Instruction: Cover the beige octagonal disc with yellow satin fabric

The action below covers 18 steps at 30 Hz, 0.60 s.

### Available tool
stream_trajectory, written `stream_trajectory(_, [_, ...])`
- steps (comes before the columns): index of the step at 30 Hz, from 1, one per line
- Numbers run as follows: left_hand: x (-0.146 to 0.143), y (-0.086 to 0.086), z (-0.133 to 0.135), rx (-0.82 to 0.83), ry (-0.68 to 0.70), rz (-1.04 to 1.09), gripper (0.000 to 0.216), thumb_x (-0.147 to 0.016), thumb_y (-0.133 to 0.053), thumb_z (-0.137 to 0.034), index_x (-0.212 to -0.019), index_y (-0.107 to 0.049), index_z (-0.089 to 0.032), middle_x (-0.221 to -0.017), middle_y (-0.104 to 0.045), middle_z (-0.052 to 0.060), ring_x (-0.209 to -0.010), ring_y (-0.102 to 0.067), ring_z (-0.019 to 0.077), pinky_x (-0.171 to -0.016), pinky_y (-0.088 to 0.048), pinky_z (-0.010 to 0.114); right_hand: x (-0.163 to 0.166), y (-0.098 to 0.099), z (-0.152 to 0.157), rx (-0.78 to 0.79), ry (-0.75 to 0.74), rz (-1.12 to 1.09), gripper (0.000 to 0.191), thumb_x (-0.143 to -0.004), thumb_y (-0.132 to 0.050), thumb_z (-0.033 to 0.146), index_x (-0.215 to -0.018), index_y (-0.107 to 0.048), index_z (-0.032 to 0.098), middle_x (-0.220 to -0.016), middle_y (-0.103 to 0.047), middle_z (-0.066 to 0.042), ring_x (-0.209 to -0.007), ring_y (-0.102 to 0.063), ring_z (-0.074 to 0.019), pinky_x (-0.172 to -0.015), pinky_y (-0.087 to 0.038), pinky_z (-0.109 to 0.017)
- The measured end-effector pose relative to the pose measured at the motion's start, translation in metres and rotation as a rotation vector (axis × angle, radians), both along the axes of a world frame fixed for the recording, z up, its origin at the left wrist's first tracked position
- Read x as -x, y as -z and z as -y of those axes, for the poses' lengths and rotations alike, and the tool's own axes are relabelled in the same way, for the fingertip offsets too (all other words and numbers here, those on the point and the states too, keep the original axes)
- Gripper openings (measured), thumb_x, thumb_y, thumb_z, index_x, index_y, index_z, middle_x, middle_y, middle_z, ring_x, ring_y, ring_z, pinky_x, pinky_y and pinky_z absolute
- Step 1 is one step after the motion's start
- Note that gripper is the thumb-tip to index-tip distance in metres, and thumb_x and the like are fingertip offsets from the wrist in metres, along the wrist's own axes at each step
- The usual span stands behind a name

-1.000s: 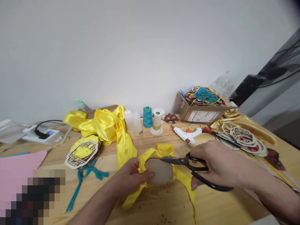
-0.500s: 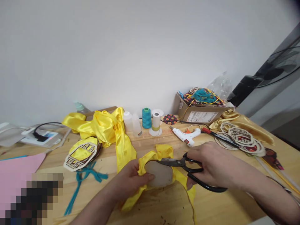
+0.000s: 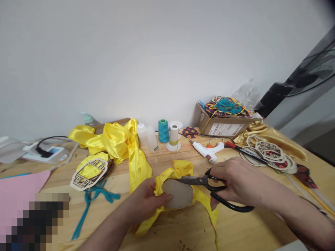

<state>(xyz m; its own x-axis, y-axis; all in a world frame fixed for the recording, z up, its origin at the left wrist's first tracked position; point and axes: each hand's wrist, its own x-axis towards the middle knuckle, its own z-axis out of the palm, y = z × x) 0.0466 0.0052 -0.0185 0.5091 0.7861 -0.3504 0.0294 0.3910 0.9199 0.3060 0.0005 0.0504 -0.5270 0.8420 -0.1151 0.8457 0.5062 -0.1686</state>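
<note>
Taking the grey oval piece (image 3: 179,196) as my clock's centre, it sits low in my view, ringed by yellow cloth (image 3: 184,168) with a loose strip trailing towards 4 o'clock. My left hand (image 3: 150,195) closes on it from 9 o'clock, thumb pressed on its face. From 3 o'clock, my right hand (image 3: 237,184) is wrapped around the scissors (image 3: 201,181), blades at the oval's upper edge; from here I can't tell whether they're biting fabric.

I judge this as trimming around the oval. The next snip would call for cloth held taut and tips kept off the oval.

Farther out, a glue gun (image 3: 208,152) lies at 1 o'clock, a teal spool (image 3: 163,132) beyond at 11.
</note>
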Motion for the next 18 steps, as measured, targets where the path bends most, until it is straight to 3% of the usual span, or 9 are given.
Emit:
stream_trajectory(6, [0.0015,0.0,0.0001,-0.051,0.017,-0.055,0.019,-0.069,-0.069,-0.024,-0.088,-0.07,-0.019,-0.082,-0.073,0.0,-0.08,-0.063,0.019,-0.073,-0.048,0.027,-0.0011,0.0006,0.0004,0.017,0.001,-0.026,0.037,-0.071,-0.068,0.051,-0.061,-0.056,0.017,-0.06,-0.061,0.0,-0.053,-0.049,-0.0115,-0.049,-0.02,-0.025])
stream_trajectory(13, [0.0015,-0.0015,0.0001,-0.088,0.059,-0.102,0.021,-0.069,-0.069,-0.03,-0.086,-0.072,-0.018,-0.082,-0.074,0.002,-0.081,-0.063,0.0209,-0.073,-0.048,0.028,-0.0033,0.0005,0.0006,0.041,0.002,-0.056,0.039,-0.07,-0.067,0.054,-0.061,-0.056,0.018,-0.06,-0.061,0.002,-0.052,-0.047,-0.0097,-0.048,-0.021,-0.024])
stream_trajectory(18, [0.001,-0.0026,0.0,-0.098,0.088,-0.137,0.021,-0.072,-0.067,-0.031,-0.087,-0.073,-0.017,-0.083,-0.074,0.003,-0.08,-0.063,0.0205,-0.074,-0.048,0.028,-0.0021,-0.0034,-0.0002,0.094,0.013,-0.053,0.048,-0.069,-0.062,0.063,-0.06,-0.056,0.017,-0.058,-0.059,0.001,-0.052,-0.046,-0.0101,-0.047,-0.023,-0.023])
